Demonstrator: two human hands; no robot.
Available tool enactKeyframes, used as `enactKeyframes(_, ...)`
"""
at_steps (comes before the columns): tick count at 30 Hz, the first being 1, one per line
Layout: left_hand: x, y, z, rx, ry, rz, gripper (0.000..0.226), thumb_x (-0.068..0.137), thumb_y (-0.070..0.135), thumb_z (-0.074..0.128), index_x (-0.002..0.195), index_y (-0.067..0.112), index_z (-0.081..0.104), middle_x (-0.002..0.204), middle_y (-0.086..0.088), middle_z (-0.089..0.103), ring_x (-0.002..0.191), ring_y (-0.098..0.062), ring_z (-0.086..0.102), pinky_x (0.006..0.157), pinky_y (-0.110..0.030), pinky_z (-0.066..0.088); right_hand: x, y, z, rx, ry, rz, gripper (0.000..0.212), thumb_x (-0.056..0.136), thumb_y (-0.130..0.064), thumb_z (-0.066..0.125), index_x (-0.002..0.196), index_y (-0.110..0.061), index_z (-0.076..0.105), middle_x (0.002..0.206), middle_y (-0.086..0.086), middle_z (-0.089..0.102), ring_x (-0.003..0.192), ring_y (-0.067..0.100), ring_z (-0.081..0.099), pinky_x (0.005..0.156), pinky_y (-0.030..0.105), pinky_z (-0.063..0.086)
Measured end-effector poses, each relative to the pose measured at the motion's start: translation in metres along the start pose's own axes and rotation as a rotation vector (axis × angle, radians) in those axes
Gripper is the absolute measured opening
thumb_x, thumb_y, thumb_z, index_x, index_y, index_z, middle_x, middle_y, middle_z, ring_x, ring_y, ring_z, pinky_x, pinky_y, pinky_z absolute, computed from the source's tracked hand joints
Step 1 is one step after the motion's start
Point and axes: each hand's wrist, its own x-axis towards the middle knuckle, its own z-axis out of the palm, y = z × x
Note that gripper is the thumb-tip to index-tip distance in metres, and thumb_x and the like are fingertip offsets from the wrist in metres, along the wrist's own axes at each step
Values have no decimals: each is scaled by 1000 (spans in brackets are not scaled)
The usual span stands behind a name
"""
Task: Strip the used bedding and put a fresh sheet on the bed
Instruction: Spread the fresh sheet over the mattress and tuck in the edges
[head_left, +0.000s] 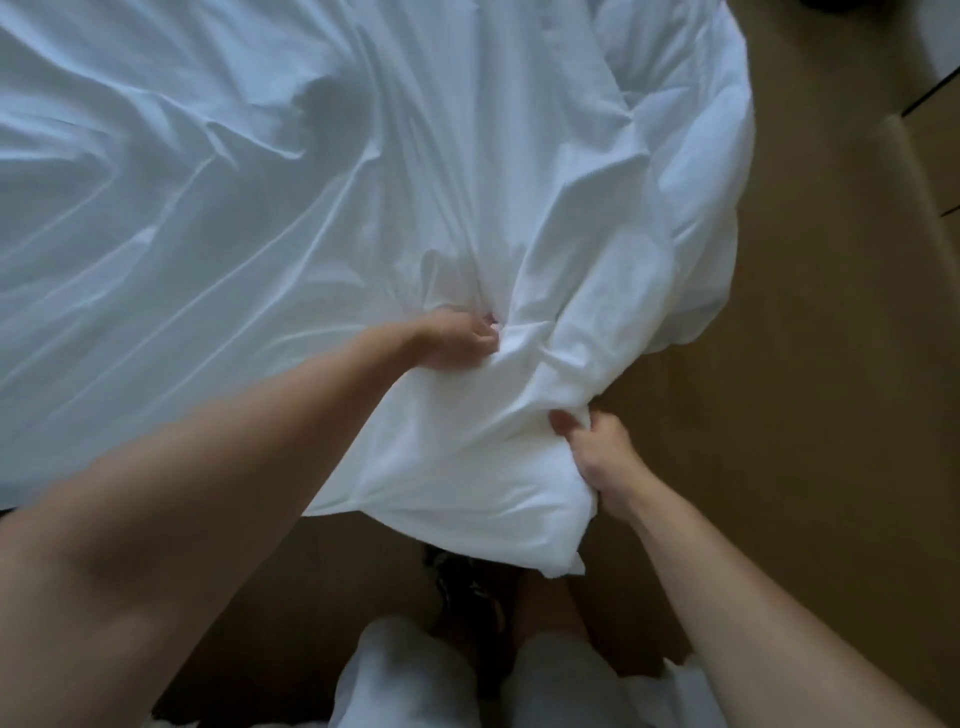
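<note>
1. The white sheet (260, 208) lies loose and deeply creased over the bed (104, 467), covering every part of the bed that shows. No stretch of it is pulled flat or tucked in.
2. Whether this sheet is the used one or the fresh one cannot be told from the fabric. Along the bed's right edge a bulkier heap of white bedding (691, 182) slumps over toward the brown floor (805, 415), so the stripping looks unfinished.
3. The sheet is drawn into a thick bunch at the bed's near corner, with folds running from there up across the bed. One end of the bunch hangs down off the bed's edge in front of the person's legs (405, 675).
4. The left hand (457, 338) is over the bed, just inside the near corner. Its fingers are curled tight into the gathered cloth.
5. The right hand (597, 452) is just off the bed's near corner, over the floor. Its fingers and thumb are clamped on a fold of the same bunch.
6. Judging by this, most of the job remains: clearing the bedding off the bed, then spreading and tucking a fresh sheet
</note>
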Motion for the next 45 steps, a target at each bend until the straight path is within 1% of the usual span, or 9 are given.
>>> enactKeyframes(9,20,24,43,99,248,-41,70,98,59,46,157,51,8,166,-6,-24,154,-28,-19,115,-72,2,4,-19,-13,-240,-138,-4,25,94,-35,69,112,-19,69,107,2,74,96,21,72,88,44,59)
enactKeyframes(14,56,58,30,181,627,-126,40,88,50,37,116,39,63,121,-6,52,117,-34,53,95,-58,34,63,-53,-46,447,35,-36,57,83,-22,80,133,-16,56,121,5,71,108,27,69,93,48,57)
enactKeyframes(16,86,76,2,132,832,-103,44,85,59,40,107,30,63,104,0,50,105,-33,56,89,-52,39,107,-90,-69,583,241,-96,80,72,-37,87,136,-16,45,124,2,66,109,25,68,92,46,57)
enactKeyframes(20,155,106,-38,-69,467,-319,92,68,97,36,140,39,42,144,-9,44,133,-38,42,105,-56,37,184,-174,-99,229,442,-164,107,53,-53,94,135,-12,38,124,-2,56,107,17,58,96,29,47)
enactKeyframes(26,233,170,-66,-388,488,-62,44,94,57,56,108,16,62,108,-12,66,103,-31,62,87,-40,47,213,-200,-156,24,127,-209,36,75,-22,84,107,-18,70,102,-4,75,83,5,71,70,19,58)
enactKeyframes(30,252,208,-91,-728,410,-104,90,51,92,70,103,18,68,94,6,72,87,-14,69,81,-39,56,227,-256,-195,305,-265,-136,58,77,-51,79,121,-15,69,115,6,74,108,25,71,94,42,55)
enactKeyframes(33,257,225,-119,-836,236,-171,102,41,98,67,116,29,63,121,11,66,111,-12,62,95,-40,47,253,-303,-176,243,-93,-205,63,89,-58,63,133,-13,58,130,9,65,119,24,62,107,43,46)
enactKeyframes(38,249,201,-183,-1133,-43,150,49,85,27,74,132,19,65,127,-15,68,113,-30,68,87,-38,57,268,-367,-118,94,-227,-375,64,75,-70,38,111,-25,65,132,13,60,126,23,53,111,41,38)
enactKeyframes(45,239,143,-219,-859,764,-411,34,46,7,52,74,4,71,63,-6,67,65,-26,64,51,-26,50,317,-412,-85,-204,-321,-475,53,85,-58,47,75,-12,72,79,1,73,85,19,66,82,39,49)
